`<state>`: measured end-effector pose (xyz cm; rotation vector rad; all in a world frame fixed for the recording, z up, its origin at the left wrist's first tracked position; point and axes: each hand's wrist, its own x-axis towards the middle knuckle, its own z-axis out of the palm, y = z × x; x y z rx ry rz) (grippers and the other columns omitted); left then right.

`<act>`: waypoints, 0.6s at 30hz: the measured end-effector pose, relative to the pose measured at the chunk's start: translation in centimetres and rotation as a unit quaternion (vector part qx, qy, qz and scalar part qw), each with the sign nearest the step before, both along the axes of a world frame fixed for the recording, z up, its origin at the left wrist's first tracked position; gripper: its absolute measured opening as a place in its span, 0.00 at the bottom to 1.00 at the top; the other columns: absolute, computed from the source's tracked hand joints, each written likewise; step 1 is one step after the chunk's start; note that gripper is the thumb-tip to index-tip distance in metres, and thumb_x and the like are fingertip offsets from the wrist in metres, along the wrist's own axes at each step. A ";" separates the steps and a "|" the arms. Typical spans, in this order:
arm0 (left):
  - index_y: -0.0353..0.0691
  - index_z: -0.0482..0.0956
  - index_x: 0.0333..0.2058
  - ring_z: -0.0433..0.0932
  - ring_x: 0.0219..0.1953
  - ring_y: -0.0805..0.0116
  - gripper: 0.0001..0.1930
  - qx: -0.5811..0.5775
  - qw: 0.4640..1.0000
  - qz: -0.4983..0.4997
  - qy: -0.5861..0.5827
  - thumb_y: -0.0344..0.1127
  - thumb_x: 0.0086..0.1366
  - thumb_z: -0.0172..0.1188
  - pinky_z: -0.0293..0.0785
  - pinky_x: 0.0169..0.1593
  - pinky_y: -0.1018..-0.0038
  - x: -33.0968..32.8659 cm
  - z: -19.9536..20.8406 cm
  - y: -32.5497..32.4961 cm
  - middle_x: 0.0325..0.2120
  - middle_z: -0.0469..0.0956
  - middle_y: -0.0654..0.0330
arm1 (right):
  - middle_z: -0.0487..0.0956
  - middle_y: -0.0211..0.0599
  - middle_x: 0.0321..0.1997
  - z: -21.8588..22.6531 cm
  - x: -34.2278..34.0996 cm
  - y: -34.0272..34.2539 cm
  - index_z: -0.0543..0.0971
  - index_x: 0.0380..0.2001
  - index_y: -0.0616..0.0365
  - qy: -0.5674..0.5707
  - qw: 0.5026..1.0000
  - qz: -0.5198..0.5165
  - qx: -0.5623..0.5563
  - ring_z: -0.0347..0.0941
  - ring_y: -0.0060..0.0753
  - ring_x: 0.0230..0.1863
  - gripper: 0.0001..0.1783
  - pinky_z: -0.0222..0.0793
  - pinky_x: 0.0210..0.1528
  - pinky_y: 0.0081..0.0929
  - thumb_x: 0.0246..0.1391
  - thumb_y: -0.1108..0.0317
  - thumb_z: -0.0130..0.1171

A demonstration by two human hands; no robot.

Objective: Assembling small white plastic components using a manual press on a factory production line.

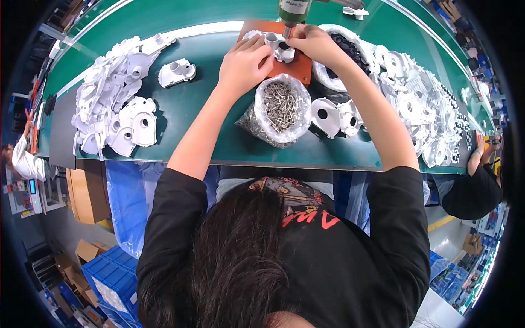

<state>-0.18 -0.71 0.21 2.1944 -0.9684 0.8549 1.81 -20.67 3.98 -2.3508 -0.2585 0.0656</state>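
Note:
A white plastic housing (272, 39) with a round tube lies on an orange fixture plate (302, 70) at the far middle of the bench. My left hand (244, 64) holds the housing from the left, fingers curled over its edge. From the right, my right hand (316, 45) is closed in a pinch by the housing, right beside the bit of a green power screwdriver (294, 12) pointing down from above. Whatever its fingertips hold is too small to make out. Nearer me stands an open plastic bag of screws (281, 106).
Piles of white plastic parts lie left (117, 93) and right (407, 95). One single housing (176, 72) sits between the left pile and my left arm. A bag of black parts (347, 49) stands behind my right forearm, and two white parts (326, 117) lie beside the screws.

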 end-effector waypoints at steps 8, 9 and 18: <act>0.41 0.75 0.25 0.77 0.46 0.58 0.05 0.016 0.999 0.017 -0.024 0.34 0.53 0.58 0.72 0.49 0.65 0.4 -0.6 0.3 0.37 0.80 0.55 | 0.71 0.36 0.26 3.0 -7.9 1.0 0.77 0.27 0.61 -0.100 0.985 0.137 -0.011 0.69 0.32 0.29 0.08 0.65 0.32 0.27 0.46 0.68 0.62; 0.41 0.75 0.26 0.77 0.46 0.57 0.05 0.016 1.000 0.019 -0.019 0.34 0.53 0.58 0.72 0.49 0.65 0.4 -0.5 0.3 0.37 0.80 0.54 | 0.71 0.37 0.27 2.6 -8.5 1.3 0.77 0.26 0.61 -0.129 0.977 0.167 -0.021 0.69 0.35 0.31 0.07 0.66 0.34 0.28 0.45 0.69 0.61; 0.41 0.75 0.26 0.77 0.46 0.57 0.05 0.001 1.000 0.007 0.003 0.35 0.54 0.58 0.72 0.49 0.65 0.2 -0.4 0.1 0.38 0.80 0.53 | 0.70 0.37 0.28 1.1 -11.1 1.3 0.76 0.23 0.61 -0.183 0.953 0.178 -0.164 0.67 0.40 0.37 0.05 0.66 0.42 0.35 0.41 0.71 0.59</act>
